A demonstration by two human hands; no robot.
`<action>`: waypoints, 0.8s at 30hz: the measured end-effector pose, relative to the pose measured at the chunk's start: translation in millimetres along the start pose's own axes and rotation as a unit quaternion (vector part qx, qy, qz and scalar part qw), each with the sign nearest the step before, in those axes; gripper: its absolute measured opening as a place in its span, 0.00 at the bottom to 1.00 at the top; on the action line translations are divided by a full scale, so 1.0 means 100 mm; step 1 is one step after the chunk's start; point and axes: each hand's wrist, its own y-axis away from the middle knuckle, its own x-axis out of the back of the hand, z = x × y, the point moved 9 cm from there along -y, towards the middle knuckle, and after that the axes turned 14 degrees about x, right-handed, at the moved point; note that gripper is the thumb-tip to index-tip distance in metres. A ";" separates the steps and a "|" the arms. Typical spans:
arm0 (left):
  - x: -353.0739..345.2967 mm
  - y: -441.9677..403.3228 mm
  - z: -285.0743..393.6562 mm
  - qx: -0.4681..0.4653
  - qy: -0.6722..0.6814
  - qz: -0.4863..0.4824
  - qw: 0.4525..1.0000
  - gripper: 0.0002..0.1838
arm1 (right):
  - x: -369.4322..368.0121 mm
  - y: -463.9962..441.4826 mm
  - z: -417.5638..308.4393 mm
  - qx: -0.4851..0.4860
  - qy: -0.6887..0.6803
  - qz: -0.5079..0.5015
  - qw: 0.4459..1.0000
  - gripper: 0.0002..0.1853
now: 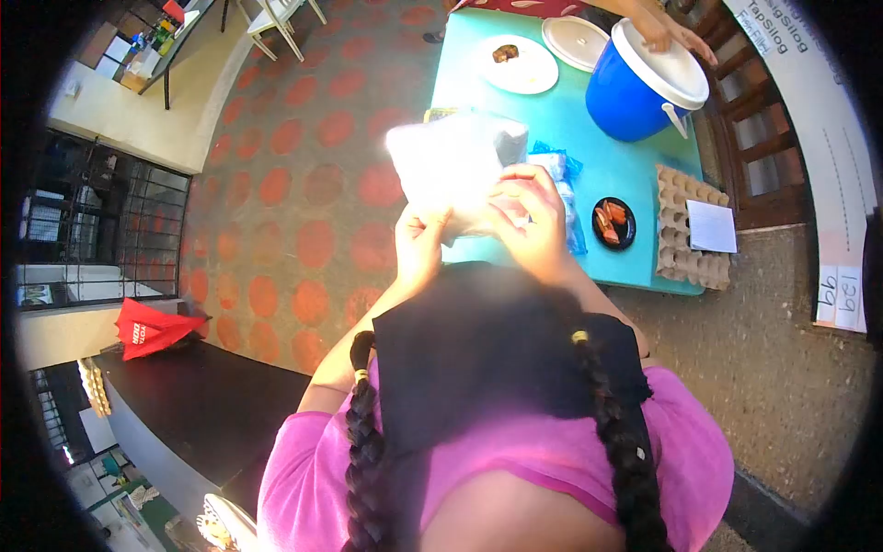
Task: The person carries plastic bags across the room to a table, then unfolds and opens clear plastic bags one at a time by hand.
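A white, glare-washed plastic bag is held up in front of me over the near left edge of the turquoise table. My left hand pinches its lower left edge between thumb and fingers. On the right side of the bag, my right hand grips its lower edge with bent fingers. Strong light hides the bag's contents. Just beyond my right hand lie blue-and-white plastic packs, partly covered by it.
A black bowl of reddish pieces and an egg tray with a paper are at right. Farther back are a white plate, a loose lid and a blue bucket, its lid touched by another person's hand.
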 end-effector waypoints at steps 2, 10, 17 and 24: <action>0.03 -0.01 0.00 0.005 0.003 -0.007 1.000 0.06 | 0.06 -0.06 -0.09 0.052 0.021 0.027 0.998 0.18; 0.01 0.08 0.12 -0.062 -0.033 -0.039 0.997 0.05 | -0.21 0.24 0.54 -0.204 -0.320 0.101 0.920 0.28; 0.00 0.04 0.16 -0.064 -0.042 -0.013 0.997 0.06 | -0.01 0.16 0.38 -0.180 -0.196 0.087 0.960 0.14; -0.03 -0.18 -0.28 0.108 -0.006 -0.060 0.992 0.09 | -0.01 -0.22 -0.38 0.189 0.118 -0.029 0.974 0.09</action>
